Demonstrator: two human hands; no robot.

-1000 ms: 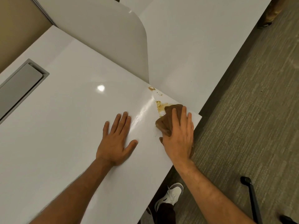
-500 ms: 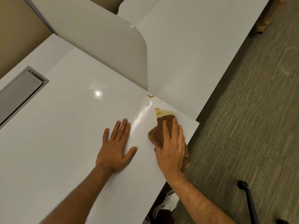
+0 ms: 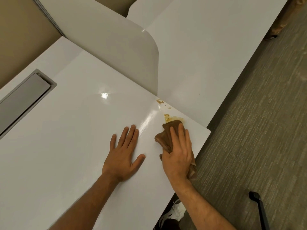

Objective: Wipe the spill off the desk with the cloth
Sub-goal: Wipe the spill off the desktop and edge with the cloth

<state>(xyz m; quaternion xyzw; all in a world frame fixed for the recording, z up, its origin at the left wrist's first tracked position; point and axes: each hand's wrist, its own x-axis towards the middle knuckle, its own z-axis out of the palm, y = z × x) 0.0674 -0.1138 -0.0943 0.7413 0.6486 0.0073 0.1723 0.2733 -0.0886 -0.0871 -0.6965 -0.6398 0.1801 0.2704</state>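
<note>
Desk: white glossy desk is filling the left and middle of the view, its near right corner lying beside grey carpet.
Spill: yellow-brown spill is sitting near the desk's right edge, just far of the cloth, with smaller brown spots lying farther along that edge.
Cloth: bunched brown cloth is lying on the desk under the right hand, its far end touching the spill and its near end hanging over the desk edge.
Right hand: right hand is pressing flat on the cloth, fingers stretched out close together over it, not curled around it.
Left hand: left hand is resting palm down on bare desk to the left of the cloth, fingers spread and holding nothing.
Divider: white rounded divider panel is standing on the far side.
Cable hatch: grey recessed cover is sitting at far left.
Floor: white shape below the desk edge is possibly a shoe; a black bar is lying at near right.
</note>
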